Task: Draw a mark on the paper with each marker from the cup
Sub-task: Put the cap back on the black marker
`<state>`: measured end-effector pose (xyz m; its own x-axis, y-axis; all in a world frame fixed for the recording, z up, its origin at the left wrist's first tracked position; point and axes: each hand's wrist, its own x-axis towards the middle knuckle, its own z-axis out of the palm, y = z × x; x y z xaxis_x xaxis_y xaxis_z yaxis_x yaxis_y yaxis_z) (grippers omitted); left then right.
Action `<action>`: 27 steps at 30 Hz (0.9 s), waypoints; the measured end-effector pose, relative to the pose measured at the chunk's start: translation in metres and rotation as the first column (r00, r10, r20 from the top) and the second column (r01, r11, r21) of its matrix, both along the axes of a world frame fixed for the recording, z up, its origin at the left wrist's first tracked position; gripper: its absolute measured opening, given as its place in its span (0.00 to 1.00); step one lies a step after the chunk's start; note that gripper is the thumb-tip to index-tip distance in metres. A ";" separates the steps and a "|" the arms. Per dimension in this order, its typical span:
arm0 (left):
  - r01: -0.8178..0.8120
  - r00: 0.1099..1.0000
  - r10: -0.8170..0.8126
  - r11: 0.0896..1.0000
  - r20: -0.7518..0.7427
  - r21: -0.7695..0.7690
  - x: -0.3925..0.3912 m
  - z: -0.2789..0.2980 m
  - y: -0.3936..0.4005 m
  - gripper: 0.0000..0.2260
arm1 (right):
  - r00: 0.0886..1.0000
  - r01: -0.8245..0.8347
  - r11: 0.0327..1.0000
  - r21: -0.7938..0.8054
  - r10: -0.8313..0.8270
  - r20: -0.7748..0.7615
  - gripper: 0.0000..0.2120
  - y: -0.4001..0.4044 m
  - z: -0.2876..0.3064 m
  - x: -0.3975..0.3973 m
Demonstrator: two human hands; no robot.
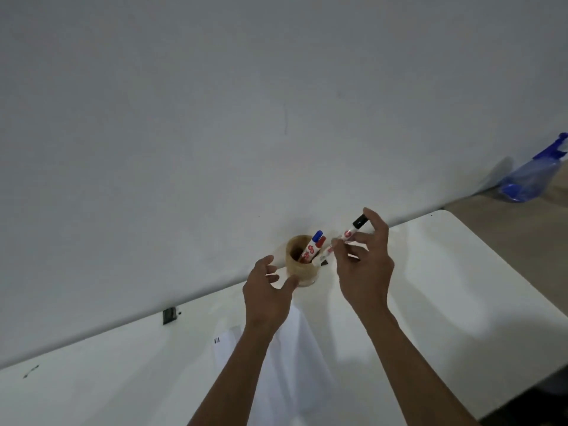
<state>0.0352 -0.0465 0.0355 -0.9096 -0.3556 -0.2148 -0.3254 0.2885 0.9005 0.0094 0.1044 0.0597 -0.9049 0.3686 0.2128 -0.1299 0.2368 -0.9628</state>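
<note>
A wooden cup (302,273) stands at the back edge of the white table (445,287), against the wall. A blue-capped marker (314,244) and a red-capped marker (319,242) lean inside it. My right hand (365,269) pinches a black-capped marker (349,235), tilted, its lower end just at the cup's right rim. My left hand (269,290) is spread beside the cup on the left, its thumb touching the cup's front. The white paper (295,364) lies below the cup, partly hidden by my left forearm.
The grey wall (276,118) rises right behind the table. A small dark clip (170,315) sits at the back edge on the left. A blue plastic bag (534,176) lies on the floor at the far right. A small smudge (30,371) marks the table's left.
</note>
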 end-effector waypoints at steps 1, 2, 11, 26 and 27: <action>0.008 1.000 -0.008 1.000 0.024 -0.005 -0.008 -0.006 0.004 0.31 | 1.000 0.014 1.000 0.003 -0.014 -0.016 0.30 0.000 -0.003 -0.009; 0.017 0.999 -0.016 1.000 0.044 -0.004 -0.014 -0.010 0.007 0.33 | 0.999 0.021 1.000 0.013 -0.021 -0.026 0.29 0.000 -0.007 -0.017; 0.055 0.997 -0.055 0.998 0.052 0.003 -0.047 -0.034 0.025 0.38 | 0.995 -0.058 0.997 0.045 0.054 0.084 0.25 -0.009 -0.045 -0.041; 0.086 0.994 -0.080 0.994 -0.080 0.068 -0.047 -0.047 0.024 0.28 | 0.972 -0.042 0.998 0.038 0.032 0.234 0.20 -0.021 -0.068 -0.042; 0.083 0.994 -0.078 0.994 -0.076 0.069 -0.046 -0.047 0.024 0.28 | 0.970 -0.046 0.998 0.038 0.035 0.242 0.20 -0.020 -0.068 -0.042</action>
<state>-0.0112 -0.0222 -0.0120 -0.9487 -0.2670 -0.1691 -0.2366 0.2450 0.9402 -0.0325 0.0840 -0.0079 -0.9455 0.3257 0.0009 0.0948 0.2778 -0.9560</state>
